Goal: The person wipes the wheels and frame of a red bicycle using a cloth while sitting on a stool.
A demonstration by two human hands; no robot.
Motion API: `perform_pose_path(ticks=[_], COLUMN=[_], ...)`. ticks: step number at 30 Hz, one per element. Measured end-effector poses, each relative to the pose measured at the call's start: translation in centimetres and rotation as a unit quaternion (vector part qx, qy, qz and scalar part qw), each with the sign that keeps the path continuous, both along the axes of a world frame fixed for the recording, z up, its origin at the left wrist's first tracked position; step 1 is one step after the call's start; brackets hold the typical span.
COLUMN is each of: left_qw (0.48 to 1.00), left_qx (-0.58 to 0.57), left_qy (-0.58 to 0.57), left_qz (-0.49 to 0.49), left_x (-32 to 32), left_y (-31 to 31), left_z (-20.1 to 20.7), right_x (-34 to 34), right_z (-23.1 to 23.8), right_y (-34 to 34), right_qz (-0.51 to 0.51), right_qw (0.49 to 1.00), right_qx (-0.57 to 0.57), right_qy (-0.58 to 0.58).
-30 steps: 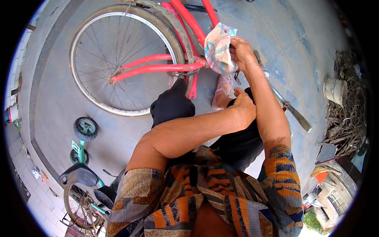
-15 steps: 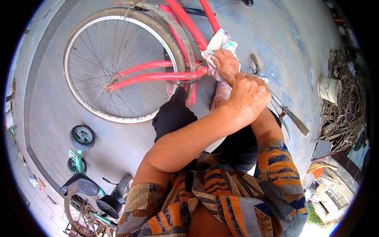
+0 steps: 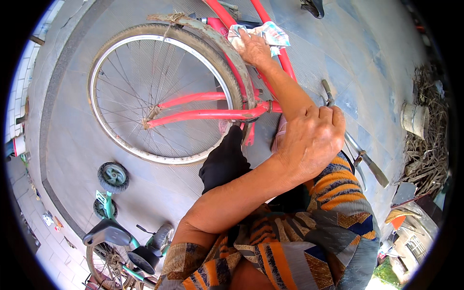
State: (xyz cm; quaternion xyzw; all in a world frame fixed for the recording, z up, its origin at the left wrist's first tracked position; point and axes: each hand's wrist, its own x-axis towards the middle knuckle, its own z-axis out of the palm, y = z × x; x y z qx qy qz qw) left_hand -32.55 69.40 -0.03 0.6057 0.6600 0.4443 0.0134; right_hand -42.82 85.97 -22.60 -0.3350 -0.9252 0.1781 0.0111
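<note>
A pink-red bicycle frame (image 3: 212,114) with its spoked wheel (image 3: 166,153) is in front of me. A worn, dirty mudguard (image 3: 212,38) curves along the tyre. My right hand (image 3: 256,48) presses a crumpled white patterned cloth (image 3: 275,36) on the frame's upper tubes, fingers bent over it. My left hand (image 3: 314,140) is closed in a fist-like grip nearer to me, across my right forearm and beside the handlebar (image 3: 355,142). Whatever its fingers hold is hidden beneath it. My black-clad knee (image 3: 224,162) is beside the wheel.
A small green child's bike (image 3: 111,232) with black training wheels stands at the lower left. On the right are a whitish bucket-like pot (image 3: 414,120) and a heap of dry sticks (image 3: 420,159). A dark shoe (image 3: 313,7) shows at the far edge.
My right hand has moved the cloth away from me and slightly left, up along the frame tubes. My left hand stays closed, slightly nearer and right. The whole view has shifted a little.
</note>
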Motion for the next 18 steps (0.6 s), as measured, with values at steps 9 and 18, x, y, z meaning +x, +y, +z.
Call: perform_pose_path(ticks=[9, 18], left_qw=[0.999, 0.999], left_qx=[-0.032, -0.045], left_qy=[0.008, 0.01], left_qz=[0.002, -0.015], left_x=[0.7, 1.7], left_y=[0.8, 1.7], left_z=[-0.1, -0.7], right_x=[2.5, 11.7], right_z=[0.7, 2.4], right_y=[-1.8, -0.9], right_qz=[-0.02, 0.076], right_qw=[1.0, 0.971], right_qx=[-0.009, -0.187], right_qy=[-0.001, 0.127])
